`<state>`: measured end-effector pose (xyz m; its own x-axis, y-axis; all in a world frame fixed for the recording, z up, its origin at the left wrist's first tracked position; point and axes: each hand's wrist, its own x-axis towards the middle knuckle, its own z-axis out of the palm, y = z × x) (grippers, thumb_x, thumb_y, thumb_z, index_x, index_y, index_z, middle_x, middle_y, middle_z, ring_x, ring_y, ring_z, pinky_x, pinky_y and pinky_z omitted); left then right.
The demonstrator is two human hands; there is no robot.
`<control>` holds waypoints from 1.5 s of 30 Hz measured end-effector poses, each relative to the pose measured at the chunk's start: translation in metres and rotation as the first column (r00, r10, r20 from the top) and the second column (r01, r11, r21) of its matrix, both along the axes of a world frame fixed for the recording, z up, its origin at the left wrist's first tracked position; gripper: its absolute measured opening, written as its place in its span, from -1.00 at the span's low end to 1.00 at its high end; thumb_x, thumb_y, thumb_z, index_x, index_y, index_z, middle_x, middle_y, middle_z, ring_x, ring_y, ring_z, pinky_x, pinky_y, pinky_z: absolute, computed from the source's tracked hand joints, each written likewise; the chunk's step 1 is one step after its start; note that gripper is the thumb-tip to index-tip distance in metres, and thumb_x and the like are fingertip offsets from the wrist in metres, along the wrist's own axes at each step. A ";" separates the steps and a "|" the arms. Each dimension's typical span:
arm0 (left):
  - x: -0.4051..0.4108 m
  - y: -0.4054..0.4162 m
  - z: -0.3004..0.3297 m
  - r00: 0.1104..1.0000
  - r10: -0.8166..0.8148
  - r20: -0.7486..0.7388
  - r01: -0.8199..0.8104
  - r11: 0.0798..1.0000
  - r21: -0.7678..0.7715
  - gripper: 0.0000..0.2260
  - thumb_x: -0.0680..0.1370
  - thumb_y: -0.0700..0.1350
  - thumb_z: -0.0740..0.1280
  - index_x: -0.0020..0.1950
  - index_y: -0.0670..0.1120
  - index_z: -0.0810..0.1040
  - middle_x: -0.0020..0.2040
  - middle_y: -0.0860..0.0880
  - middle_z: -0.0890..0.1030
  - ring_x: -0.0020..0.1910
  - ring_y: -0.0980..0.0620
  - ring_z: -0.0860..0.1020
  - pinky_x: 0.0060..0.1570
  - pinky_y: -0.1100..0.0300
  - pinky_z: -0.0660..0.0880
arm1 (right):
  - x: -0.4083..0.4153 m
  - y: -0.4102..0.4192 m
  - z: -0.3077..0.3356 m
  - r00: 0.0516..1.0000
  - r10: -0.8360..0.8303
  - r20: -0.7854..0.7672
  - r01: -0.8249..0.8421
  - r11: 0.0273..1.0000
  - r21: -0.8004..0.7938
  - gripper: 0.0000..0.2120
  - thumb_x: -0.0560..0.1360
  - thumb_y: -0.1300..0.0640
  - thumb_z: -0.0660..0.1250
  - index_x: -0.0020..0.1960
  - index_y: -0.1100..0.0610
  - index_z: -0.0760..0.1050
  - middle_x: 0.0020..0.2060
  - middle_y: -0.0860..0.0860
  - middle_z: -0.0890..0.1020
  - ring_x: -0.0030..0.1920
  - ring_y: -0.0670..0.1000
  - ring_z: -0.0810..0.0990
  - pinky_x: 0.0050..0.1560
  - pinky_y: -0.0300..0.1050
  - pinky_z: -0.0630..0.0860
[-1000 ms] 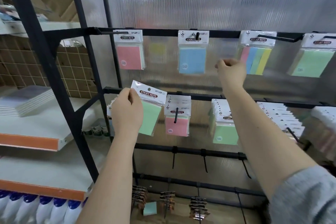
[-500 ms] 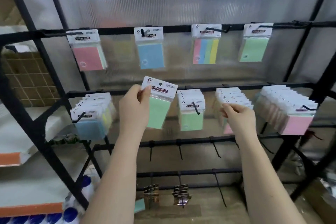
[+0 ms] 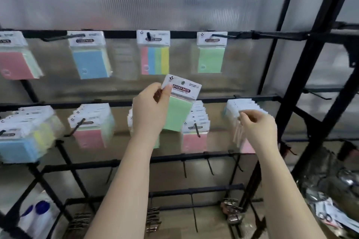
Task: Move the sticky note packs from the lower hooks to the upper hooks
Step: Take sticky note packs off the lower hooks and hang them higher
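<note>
Left hand (image 3: 150, 111) raised, thumb and fingers pinching green pack (image 3: 179, 106) tilted toward one o'clock; right hand (image 3: 256, 129) curled, pinching rightmost lower stack (image 3: 245, 105).

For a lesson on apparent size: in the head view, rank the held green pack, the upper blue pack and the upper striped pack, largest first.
1. Held green pack, though it is nearer the camera.
2-3. Upper blue pack and upper striped pack: too alike to rank.

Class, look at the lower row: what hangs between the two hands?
In the head view, between the left hand with its green pack and the right hand hangs a pink-fronted stack.
</note>
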<state>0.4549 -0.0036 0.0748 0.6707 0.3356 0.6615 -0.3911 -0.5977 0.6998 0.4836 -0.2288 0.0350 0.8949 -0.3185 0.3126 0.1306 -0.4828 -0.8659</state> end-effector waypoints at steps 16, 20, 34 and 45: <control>0.023 -0.127 0.048 0.981 0.089 0.171 -0.061 0.984 -0.166 -0.58 0.60 -0.04 0.26 -0.41 -0.02 0.17 -0.47 0.09 0.18 -0.48 0.18 0.17 -0.47 0.33 0.12 | 0.041 -0.102 -0.009 0.965 0.231 -0.124 -0.245 0.964 -0.108 -0.81 0.52 0.15 0.28 0.08 0.09 0.61 -0.19 -0.08 0.62 -0.23 -0.29 0.50 -0.28 -0.44 0.33; 0.028 -0.131 0.061 0.968 0.107 0.225 -0.067 0.982 -0.179 -0.57 0.59 -0.05 0.26 -0.41 0.00 0.17 -0.48 0.09 0.18 -0.48 0.17 0.16 -0.46 0.33 0.11 | 0.044 -0.100 -0.010 0.961 0.246 -0.126 -0.259 0.961 -0.093 -0.81 0.52 0.14 0.28 0.09 0.08 0.61 -0.15 -0.08 0.62 -0.19 -0.18 0.52 -0.26 -0.47 0.31; 0.052 -0.123 0.068 0.970 0.050 0.237 0.014 0.965 -0.262 -0.58 0.55 -0.07 0.31 -0.41 -0.04 0.17 -0.47 0.07 0.18 -0.41 0.09 0.14 -0.37 0.17 0.10 | 0.052 -0.087 -0.005 0.952 0.287 -0.110 -0.295 0.953 -0.068 -0.85 0.53 0.15 0.27 0.01 0.03 0.60 -0.16 -0.15 0.61 -0.14 -0.23 0.53 -0.24 -0.44 0.34; 0.071 -0.117 0.069 0.965 0.043 0.260 0.021 0.971 -0.239 -0.56 0.52 -0.08 0.34 -0.46 -0.02 0.17 -0.58 0.12 0.22 -0.46 0.13 0.14 -0.43 0.25 0.08 | 0.060 -0.078 -0.006 0.962 0.262 -0.081 -0.267 0.961 -0.067 -0.84 0.52 0.15 0.27 -0.01 0.06 0.63 -0.11 -0.12 0.65 -0.08 -0.18 0.57 -0.20 -0.44 0.36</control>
